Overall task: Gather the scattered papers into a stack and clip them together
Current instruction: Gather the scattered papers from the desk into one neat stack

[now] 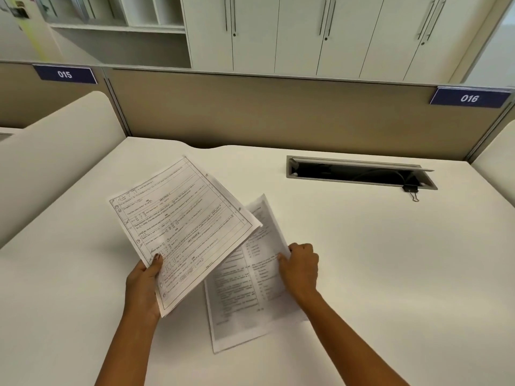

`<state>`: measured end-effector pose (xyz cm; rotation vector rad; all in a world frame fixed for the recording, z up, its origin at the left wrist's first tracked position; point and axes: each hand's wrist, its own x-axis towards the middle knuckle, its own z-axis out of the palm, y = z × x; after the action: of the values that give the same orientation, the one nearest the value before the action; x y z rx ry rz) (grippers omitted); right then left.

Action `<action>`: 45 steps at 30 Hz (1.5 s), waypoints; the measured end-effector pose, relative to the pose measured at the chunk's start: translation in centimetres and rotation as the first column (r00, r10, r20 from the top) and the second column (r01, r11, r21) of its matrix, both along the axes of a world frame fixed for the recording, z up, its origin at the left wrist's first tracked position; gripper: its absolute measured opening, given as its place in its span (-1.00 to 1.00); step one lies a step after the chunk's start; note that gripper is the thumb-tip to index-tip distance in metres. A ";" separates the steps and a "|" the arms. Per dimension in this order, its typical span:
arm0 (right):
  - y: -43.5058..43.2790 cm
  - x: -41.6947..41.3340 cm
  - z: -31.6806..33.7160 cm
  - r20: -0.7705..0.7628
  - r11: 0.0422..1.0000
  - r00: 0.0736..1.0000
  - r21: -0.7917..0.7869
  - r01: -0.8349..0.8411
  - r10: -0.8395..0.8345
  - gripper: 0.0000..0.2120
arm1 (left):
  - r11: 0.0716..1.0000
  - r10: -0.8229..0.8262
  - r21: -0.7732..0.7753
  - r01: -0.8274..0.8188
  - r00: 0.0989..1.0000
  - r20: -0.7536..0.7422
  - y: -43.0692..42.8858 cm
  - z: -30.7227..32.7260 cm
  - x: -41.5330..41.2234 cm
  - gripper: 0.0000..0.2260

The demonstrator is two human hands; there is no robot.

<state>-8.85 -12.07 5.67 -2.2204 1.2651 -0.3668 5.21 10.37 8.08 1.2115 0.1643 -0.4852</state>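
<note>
A printed sheet with boxed text (181,229) is lifted off the white desk, tilted, with my left hand (145,282) gripping its lower left edge, thumb on top. Under it a second printed sheet (248,291) lies slanted, partly covered by the first. My right hand (299,267) pinches that lower sheet at its right edge. A small black binder clip (410,188) sits far to the right, at the near right corner of the cable slot, away from both hands.
The white desk (362,274) has an open cable slot (359,172) at the back right. Beige partition walls with labels 015 (65,74) and 016 (469,98) close the back; curved side panels flank the desk. Cabinets stand behind.
</note>
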 end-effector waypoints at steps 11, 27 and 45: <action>0.6 0.1 -0.6 -0.036 0.996 0.997 0.057 0.068 -0.066 -0.88 | 1.000 0.015 0.009 -0.015 1.000 -0.007 0.5 -0.2 -0.3 -0.84; -2.0 -3.0 5.1 0.636 0.917 0.761 0.369 -0.153 -0.129 -0.76 | 0.985 -0.171 0.006 0.171 0.982 0.079 -1.6 0.4 -1.2 -0.83; -0.4 -3.3 6.8 0.645 0.915 0.748 0.190 -0.355 0.156 -0.77 | 0.971 -0.226 0.165 0.171 0.880 0.418 -5.3 1.7 -3.3 -0.65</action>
<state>-12.13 -12.48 12.49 -1.7513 0.5915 -0.6763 1.88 5.05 9.79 1.4378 -0.3225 -0.3734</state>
